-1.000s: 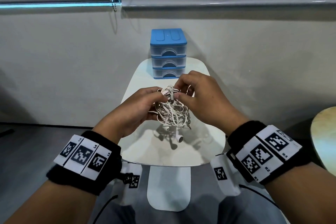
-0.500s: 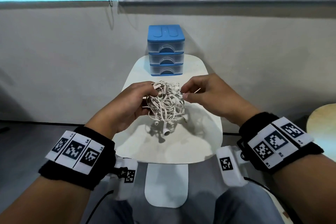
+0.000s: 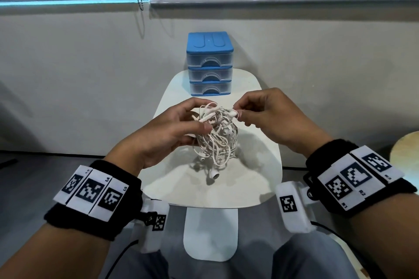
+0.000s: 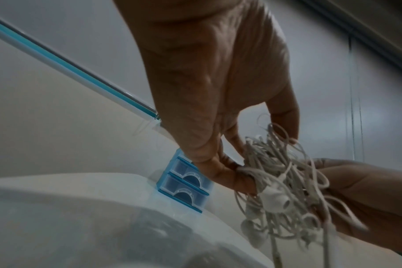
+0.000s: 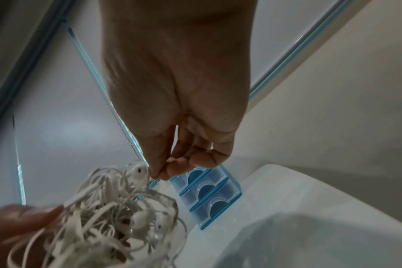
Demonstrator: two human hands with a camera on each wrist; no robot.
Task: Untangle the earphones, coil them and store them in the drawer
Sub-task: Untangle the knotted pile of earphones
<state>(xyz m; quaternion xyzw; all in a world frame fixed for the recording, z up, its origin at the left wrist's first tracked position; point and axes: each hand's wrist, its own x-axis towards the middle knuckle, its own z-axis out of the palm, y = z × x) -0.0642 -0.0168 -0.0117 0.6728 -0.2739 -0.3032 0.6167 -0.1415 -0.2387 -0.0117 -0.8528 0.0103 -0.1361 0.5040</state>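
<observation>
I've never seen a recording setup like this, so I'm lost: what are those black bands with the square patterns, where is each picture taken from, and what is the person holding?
No machine here: a person works with bare hands. The black wristbands carry printed marker squares, and a small camera sits under each wrist. The wide picture comes from a camera on the person's head, looking down. The other two look along each hand from the wrists.

On the white table stands a blue drawer unit with three closed drawers. The left hand grips a tangled bundle of white earphones, held above the table. The right hand pinches the bundle's top near an earbud, apparently to tease it loose.
</observation>
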